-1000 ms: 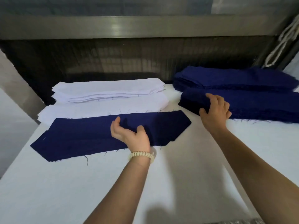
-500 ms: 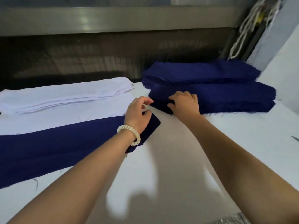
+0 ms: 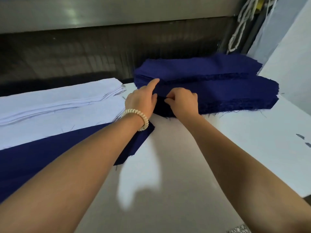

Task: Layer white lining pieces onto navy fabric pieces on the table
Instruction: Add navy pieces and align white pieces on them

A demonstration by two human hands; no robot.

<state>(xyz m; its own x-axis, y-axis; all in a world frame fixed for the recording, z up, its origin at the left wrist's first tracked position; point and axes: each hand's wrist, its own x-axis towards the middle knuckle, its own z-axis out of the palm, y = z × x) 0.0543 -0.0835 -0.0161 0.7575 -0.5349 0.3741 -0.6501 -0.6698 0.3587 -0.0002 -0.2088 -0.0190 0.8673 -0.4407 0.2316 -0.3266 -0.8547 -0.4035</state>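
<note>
Leaving the laid navy piece [image 3: 42, 158], left hand [image 3: 141, 100], grip unclear, joins right hand [image 3: 183, 102] pinching centre-frame navy stack [image 3: 227, 91], likely for another.

Nothing here can be read: no text, label, brand, number or sign. The thin grey lines [image 3: 110, 95] along the edges of the white pieces [image 3: 55, 100] form no letters or figures. Two small dark marks [image 3: 300, 136] lie on the table [image 3: 249, 132] near its right edge (too blurred to tell whether they are writing at all).
</note>
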